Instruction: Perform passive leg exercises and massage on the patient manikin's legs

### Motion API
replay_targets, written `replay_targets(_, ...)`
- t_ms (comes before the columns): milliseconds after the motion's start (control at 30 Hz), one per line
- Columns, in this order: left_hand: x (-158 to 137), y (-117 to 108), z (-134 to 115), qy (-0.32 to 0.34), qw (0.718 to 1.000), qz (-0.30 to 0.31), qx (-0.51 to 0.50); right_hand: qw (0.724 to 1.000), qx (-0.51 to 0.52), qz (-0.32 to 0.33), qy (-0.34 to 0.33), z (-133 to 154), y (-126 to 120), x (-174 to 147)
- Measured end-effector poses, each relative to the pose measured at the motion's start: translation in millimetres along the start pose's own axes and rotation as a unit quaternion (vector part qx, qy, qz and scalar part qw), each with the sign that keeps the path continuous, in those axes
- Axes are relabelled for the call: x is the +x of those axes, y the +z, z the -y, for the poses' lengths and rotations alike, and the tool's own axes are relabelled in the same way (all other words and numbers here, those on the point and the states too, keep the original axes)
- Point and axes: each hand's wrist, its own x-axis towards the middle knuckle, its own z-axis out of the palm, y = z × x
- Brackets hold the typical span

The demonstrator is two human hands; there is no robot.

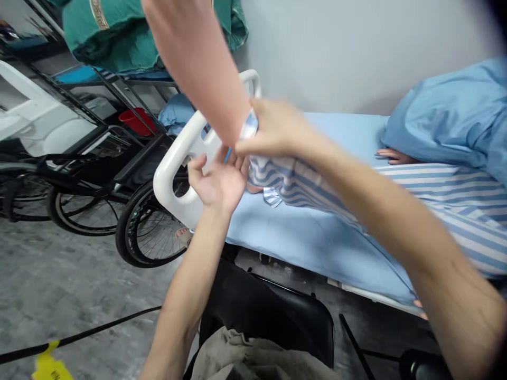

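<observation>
A person's bare leg (202,68) rises toward the top left, blurred, out of blue-and-white striped trousers (312,182). My right hand (273,126) closes round this leg at the trouser cuff (249,125), thumb on the near side; its far fingers are hidden. Below the leg, my left hand (219,182) is palm up with its fingers apart and a little bent. Its fingertips lie close under the leg, and I cannot tell whether they touch. Another striped cuff (272,196) lies on the blue bed sheet (285,237), beside part of a bare foot.
A white bed end board (174,169) stands just left of my hands. Beyond it are wheelchairs (148,221), a red bucket (138,121) and a rack with a green bundle (114,37). A black chair (273,306) is in front of my lap. A sandaled foot (182,236) shows below the board.
</observation>
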Motion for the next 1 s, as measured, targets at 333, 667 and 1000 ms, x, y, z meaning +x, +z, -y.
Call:
replay_targets(333,-29,-185,76,-0.090,0.946,-0.311,-0.014,0.971,-0.019,0.235,-0.024,-14,224,-15)
replay_targets(667,-28,-222,101,-0.147,0.947,-0.284,0.018,0.966,-0.061,0.251,0.015,-26,272,-14)
replay_targets(1000,-26,-220,106,-0.144,0.943,-0.287,0.084,0.962,-0.081,0.261,0.017,-28,275,-10)
